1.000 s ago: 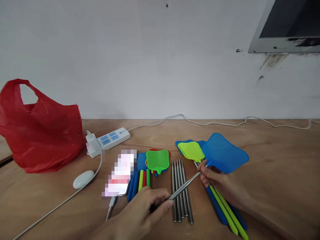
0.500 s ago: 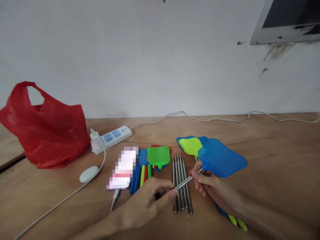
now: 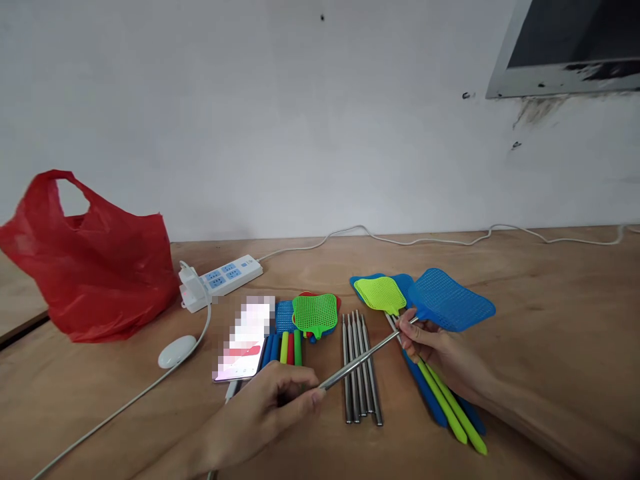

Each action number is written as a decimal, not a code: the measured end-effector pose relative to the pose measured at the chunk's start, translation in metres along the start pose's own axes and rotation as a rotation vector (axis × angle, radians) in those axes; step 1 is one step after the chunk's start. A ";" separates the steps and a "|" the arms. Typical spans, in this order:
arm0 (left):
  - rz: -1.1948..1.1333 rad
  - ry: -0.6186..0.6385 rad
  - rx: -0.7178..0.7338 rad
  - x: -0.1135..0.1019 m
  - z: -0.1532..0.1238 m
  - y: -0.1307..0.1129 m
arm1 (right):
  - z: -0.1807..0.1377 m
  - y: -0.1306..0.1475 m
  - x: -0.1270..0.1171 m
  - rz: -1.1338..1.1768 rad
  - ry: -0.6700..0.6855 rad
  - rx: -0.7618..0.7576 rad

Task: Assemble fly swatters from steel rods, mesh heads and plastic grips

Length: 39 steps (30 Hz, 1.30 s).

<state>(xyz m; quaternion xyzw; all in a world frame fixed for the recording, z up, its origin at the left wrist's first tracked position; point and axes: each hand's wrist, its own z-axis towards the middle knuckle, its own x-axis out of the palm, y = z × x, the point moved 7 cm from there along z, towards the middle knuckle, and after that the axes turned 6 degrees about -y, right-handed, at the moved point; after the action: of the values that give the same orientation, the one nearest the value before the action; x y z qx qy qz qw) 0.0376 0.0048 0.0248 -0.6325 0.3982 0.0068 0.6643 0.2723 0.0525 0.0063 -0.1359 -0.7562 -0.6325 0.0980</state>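
A blue fly swatter (image 3: 453,300) with a perforated head is held above the table, its metal rod slanting down to the left. My left hand (image 3: 273,407) pinches the rod's lower end between thumb and fingers. Close to the head, my right hand (image 3: 437,350) grips the rod's upper part. Several loose metal rods (image 3: 356,373) lie side by side beneath the held rod. Under and beside my right hand rest other fly swatters, among them a yellow-green fly swatter (image 3: 379,293) with a long yellow-green handle.
Left of the rods are a green swatter head (image 3: 316,313) on others and several coloured handles (image 3: 284,348). A lit phone (image 3: 245,343), a power strip (image 3: 230,275), a white oval device (image 3: 177,351) and a red plastic bag (image 3: 95,267) stand further left. A cable runs along the wall.
My left hand has moved left and slightly down, away from my right hand. A longer stretch of metal rod shows between them. The swatter head has tilted a little upward.
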 end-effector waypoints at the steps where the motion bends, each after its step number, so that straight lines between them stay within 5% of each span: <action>1: 0.027 -0.008 0.028 0.001 0.002 -0.003 | -0.002 -0.002 0.003 -0.008 0.004 -0.004; 8: 0.042 0.025 0.120 0.011 0.023 -0.012 | -0.015 -0.016 0.032 -0.031 0.107 0.030; 15: 0.180 -0.055 0.078 0.002 0.023 -0.003 | -0.006 -0.008 0.007 0.213 -0.035 0.131; 20: 0.272 -0.147 0.093 -0.005 0.018 0.000 | -0.005 -0.004 0.005 0.113 -0.104 0.044; 28: 0.251 -0.169 0.140 0.000 0.025 -0.002 | -0.003 -0.010 0.018 0.022 -0.064 -0.102; 39: 0.245 -0.112 0.104 0.006 0.037 -0.001 | 0.000 -0.021 0.013 0.003 -0.061 -0.075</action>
<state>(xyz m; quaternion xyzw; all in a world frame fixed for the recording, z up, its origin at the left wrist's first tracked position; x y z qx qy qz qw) 0.0612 0.0325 0.0181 -0.5424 0.4346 0.1027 0.7116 0.2532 0.0505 -0.0094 -0.1600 -0.7344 -0.6558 0.0709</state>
